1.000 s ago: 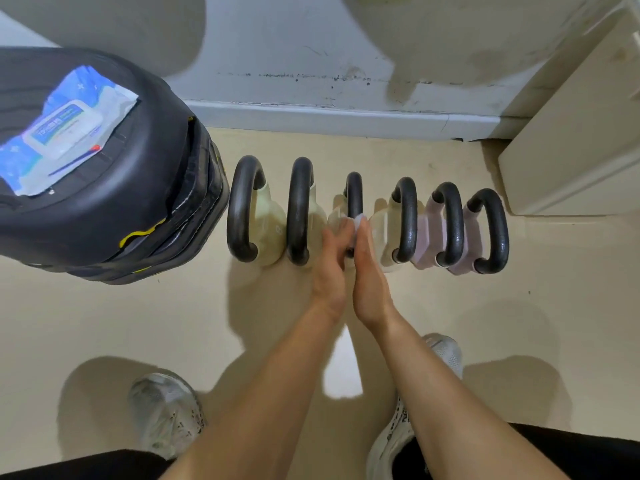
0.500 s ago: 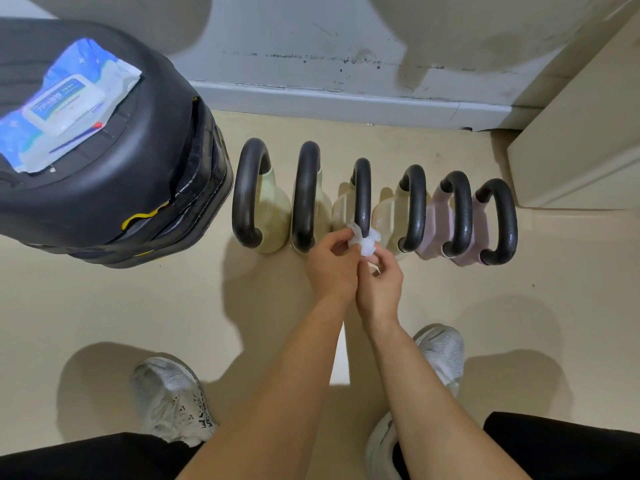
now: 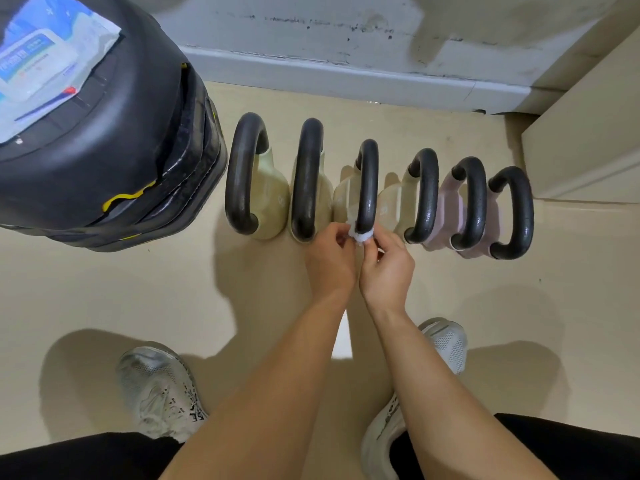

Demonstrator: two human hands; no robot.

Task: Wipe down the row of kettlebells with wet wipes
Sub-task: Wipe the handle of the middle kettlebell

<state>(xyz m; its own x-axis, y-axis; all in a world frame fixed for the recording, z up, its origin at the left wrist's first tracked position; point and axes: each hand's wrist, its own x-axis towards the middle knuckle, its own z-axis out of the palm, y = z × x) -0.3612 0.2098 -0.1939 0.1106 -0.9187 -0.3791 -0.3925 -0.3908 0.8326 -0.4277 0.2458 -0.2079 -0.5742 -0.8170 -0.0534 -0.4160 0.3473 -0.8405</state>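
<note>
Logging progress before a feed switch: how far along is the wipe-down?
In hand: left hand and right hand pinch a wipe round the third handle from the left. Done: unclear, though the three handles rightward look glossier, perhaps wiped. Left: probably the two duller left ones.

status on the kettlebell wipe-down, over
Left hand and right hand both pinching wet wipe. Wipe against near end of third kettlebell handle from left. Nothing blocking.

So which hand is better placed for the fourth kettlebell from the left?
Probably the right hand: it pinches the wipe and sits beside the fourth kettlebell; the left hand is farther off.
</note>
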